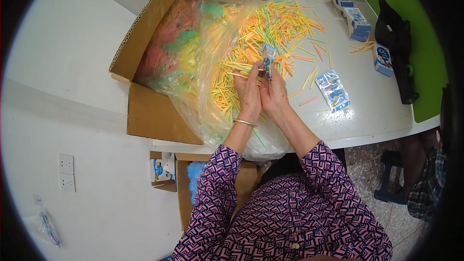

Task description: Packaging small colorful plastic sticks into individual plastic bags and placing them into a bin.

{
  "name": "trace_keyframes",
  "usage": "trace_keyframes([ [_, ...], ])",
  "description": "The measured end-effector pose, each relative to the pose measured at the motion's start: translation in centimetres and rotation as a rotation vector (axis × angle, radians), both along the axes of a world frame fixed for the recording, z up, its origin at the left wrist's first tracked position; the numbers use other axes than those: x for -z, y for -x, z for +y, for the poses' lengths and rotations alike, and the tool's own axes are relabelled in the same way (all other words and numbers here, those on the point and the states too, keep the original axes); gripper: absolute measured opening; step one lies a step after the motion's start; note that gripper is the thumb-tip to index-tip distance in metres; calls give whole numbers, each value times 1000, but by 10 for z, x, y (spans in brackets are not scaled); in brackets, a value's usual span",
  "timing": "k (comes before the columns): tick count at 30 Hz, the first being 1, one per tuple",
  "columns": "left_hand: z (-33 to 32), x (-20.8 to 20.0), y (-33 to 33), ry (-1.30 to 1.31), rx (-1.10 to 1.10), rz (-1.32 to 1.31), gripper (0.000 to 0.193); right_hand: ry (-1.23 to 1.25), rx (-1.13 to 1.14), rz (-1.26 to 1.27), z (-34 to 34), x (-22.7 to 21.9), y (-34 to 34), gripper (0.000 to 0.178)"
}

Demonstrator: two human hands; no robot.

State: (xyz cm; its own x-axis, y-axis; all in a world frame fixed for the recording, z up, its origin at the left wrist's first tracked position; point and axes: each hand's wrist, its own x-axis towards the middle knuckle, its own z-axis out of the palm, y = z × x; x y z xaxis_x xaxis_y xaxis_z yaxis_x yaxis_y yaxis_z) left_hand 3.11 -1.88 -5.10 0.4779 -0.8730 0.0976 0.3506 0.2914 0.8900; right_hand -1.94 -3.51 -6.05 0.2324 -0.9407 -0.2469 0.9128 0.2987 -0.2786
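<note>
A: Hands?
B: We see the right hand (pixel 274 93) pinching a small blue packet (pixel 268 59), the left hand (pixel 249 93) pinching a thin stick (pixel 243 74).
A: Where?
B: Above the stick pile (pixel 270 31), mid tabletop (pixel 367 111).

Garment: a long-sleeved top (pixel 290 222) in pink and dark navy geometric print is worn, lower centre | Front: small buttons are seen | Left wrist: a thin silver bangle (pixel 244 123) is worn | Hands: bare
</note>
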Motion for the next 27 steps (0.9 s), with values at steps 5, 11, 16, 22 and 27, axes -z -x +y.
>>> trace_keyframes([
  [5, 3, 2, -2, -26, 22, 57, 19, -29, 18, 11, 5, -8, 2, 19],
  [11, 6, 7, -7, -61, 34, 112, 28, 15, -20, 51, 9, -13, 0, 25],
  [16, 3, -8, -2, -25, 18, 140, 37, 28, -37, -30, 5, -13, 2, 24],
  [22, -6, -8, -29, -26, -26, 23, 40, 148, -46, 102, -2, 0, 5, 28],
  [27, -10, -21, -45, 2, -93, -21, 36, 337, -17, 301, -10, 3, 16, 27],
])
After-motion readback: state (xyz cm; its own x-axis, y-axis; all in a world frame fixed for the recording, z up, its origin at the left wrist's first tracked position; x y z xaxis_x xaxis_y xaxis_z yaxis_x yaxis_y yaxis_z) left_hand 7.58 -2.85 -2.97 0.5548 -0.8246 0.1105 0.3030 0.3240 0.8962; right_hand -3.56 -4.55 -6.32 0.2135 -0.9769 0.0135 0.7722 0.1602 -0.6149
